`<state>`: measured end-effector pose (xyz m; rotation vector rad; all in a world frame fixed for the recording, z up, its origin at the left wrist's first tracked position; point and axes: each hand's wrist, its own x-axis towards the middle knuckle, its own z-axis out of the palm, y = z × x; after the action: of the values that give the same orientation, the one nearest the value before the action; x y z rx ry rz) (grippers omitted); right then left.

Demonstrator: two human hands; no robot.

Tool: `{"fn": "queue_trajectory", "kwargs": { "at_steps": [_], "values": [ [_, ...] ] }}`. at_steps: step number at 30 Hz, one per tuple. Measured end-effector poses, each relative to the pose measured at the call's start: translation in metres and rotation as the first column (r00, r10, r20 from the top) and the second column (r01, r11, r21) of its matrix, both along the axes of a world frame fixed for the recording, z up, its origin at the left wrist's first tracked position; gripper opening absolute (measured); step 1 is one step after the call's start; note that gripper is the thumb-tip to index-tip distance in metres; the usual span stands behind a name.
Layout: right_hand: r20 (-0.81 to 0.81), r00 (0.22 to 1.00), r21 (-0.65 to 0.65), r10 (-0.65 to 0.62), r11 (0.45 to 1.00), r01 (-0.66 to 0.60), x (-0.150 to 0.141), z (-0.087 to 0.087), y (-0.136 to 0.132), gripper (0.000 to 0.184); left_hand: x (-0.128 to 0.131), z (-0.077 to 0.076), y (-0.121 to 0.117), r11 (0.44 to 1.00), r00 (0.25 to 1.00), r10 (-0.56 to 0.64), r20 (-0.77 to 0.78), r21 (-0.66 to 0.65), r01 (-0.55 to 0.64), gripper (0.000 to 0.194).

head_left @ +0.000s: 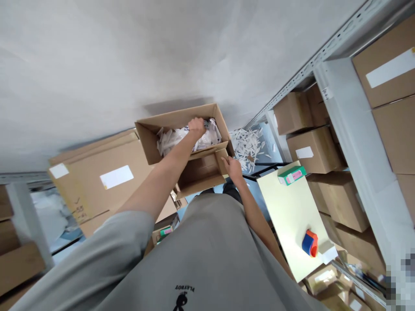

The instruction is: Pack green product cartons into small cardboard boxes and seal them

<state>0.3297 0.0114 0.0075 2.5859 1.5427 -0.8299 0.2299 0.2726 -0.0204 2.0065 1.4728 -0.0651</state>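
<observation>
My left hand [196, 125] reaches into an open cardboard box [177, 113] against the wall. Its fingers are curled down among white and clear plastic packets [173, 139]; what they grip is hidden. Directly in front, on my side, is a second open cardboard box [199, 185], with bare brown cardboard showing inside. My right hand [233, 168] holds this nearer box by its right end, thumb over the rim and fingers closed.
Large labelled cartons [106, 181] stand at left. White paper strips [248, 147] lie in a heap at right. A pale board [285, 211] carries a green box [292, 175] and a blue-orange tape dispenser [310, 243]. Metal shelving [350, 99] with cartons [340, 198] lines the right.
</observation>
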Motion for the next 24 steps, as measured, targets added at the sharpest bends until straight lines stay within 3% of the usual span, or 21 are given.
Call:
{"fn": "queue_trajectory", "kwargs": {
  "at_steps": [5, 9, 12, 15, 17, 19, 22, 24],
  "values": [
    [-0.020, 1.000, 0.025, 0.005, 1.000, -0.005, 0.000, -0.002, -0.001, 0.042, -0.002, 0.005, 0.004, 0.997, 0.988, 0.079, -0.136, -0.007, -0.081, 0.049],
    [-0.016, 0.999, 0.025, 0.050, 0.998, -0.050, 0.003, -0.001, 0.002, 0.045, -0.024, 0.034, 0.000, 0.995, 0.996, 0.079, -0.030, 0.055, -0.077, 0.038],
    [-0.021, 0.996, 0.036, 0.088, 0.996, -0.087, 0.007, 0.001, 0.004, 0.045, -0.064, 0.069, -0.038, 0.984, 0.971, 0.041, 0.234, 0.161, -0.080, 0.038],
    [-0.033, 0.994, 0.039, 0.105, 0.994, -0.104, 0.012, 0.002, 0.005, 0.046, -0.104, 0.091, -0.105, 0.990, 0.914, 0.077, 0.399, 0.079, -0.118, 0.040],
    [-0.046, 0.993, 0.041, 0.112, 0.993, -0.110, 0.015, 0.002, 0.005, 0.046, -0.119, 0.087, -0.151, 0.992, 0.884, 0.122, 0.451, -0.041, -0.116, 0.037],
    [-0.058, 0.991, 0.051, 0.118, 0.992, -0.116, 0.018, 0.002, 0.005, 0.047, -0.119, 0.071, -0.187, 0.982, 0.885, 0.183, 0.428, -0.127, -0.141, 0.030],
    [-0.066, 0.990, 0.070, 0.128, 0.990, -0.123, 0.020, 0.001, 0.005, 0.048, -0.104, 0.042, -0.215, 0.965, 0.915, 0.248, 0.319, -0.161, -0.205, 0.020],
    [-0.069, 0.989, 0.069, 0.129, 0.990, -0.125, 0.021, -0.001, 0.005, 0.047, -0.094, 0.036, -0.220, 0.970, 0.957, 0.202, 0.207, -0.174, -0.167, 0.024]
  ]
}}
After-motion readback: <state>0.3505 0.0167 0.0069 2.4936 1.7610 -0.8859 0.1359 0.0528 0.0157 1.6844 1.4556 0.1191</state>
